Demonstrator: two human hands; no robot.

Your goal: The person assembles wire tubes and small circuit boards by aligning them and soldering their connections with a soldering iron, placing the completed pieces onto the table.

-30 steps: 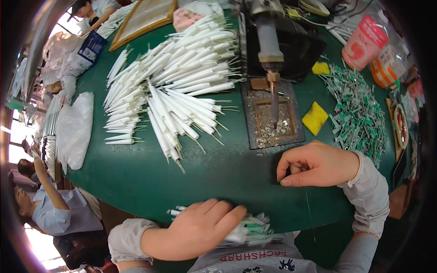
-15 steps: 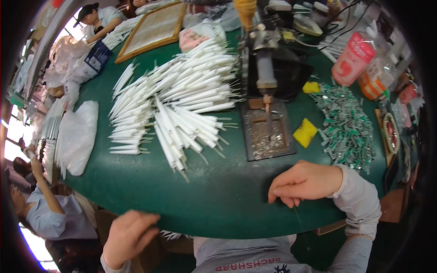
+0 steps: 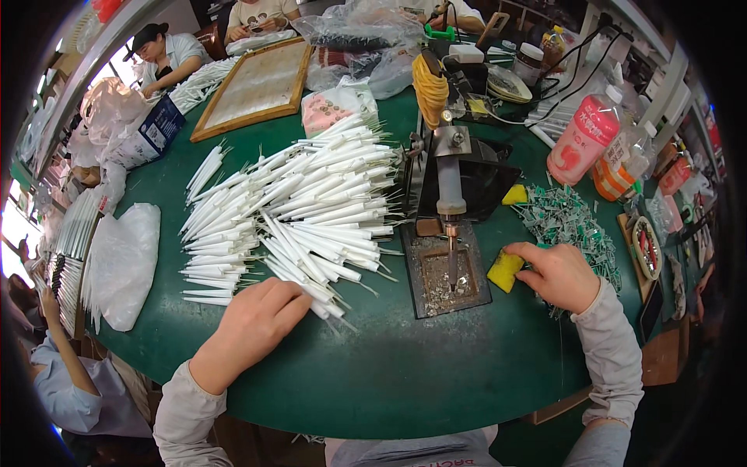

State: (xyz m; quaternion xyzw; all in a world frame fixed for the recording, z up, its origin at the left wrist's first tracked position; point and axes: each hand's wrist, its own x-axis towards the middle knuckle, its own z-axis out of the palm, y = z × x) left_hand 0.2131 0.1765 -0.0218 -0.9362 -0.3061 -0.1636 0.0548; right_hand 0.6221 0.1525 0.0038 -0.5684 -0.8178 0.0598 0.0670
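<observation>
A large pile of white tapered tubes (image 3: 311, 187) with thin wire leads spreads over the left half of the green table. My left hand (image 3: 261, 319) rests at the pile's near edge, its fingers bent and closed beside the lowest tubes. What lies between its fingertips is hidden. My right hand (image 3: 564, 272) is curled next to a yellow sponge (image 3: 505, 270), thumb and forefinger at the sponge's right edge. Under its palm lies a heap of small green and metal-legged parts (image 3: 572, 218). A thin strand seems to hang below this hand; its grip on it is hidden.
Between the hands, an upright soldering iron (image 3: 452, 202) points down over a dark tray (image 3: 459, 307) with metal scraps. A wooden frame (image 3: 249, 132) and a pink bottle (image 3: 585, 140) stand farther back. A white plastic bag (image 3: 120, 265) lies left. Other people sit around the table.
My left hand has come up from the table's front edge to the white tubes. My right hand has moved up and right to the sponge and green parts. The whole view has shifted.
</observation>
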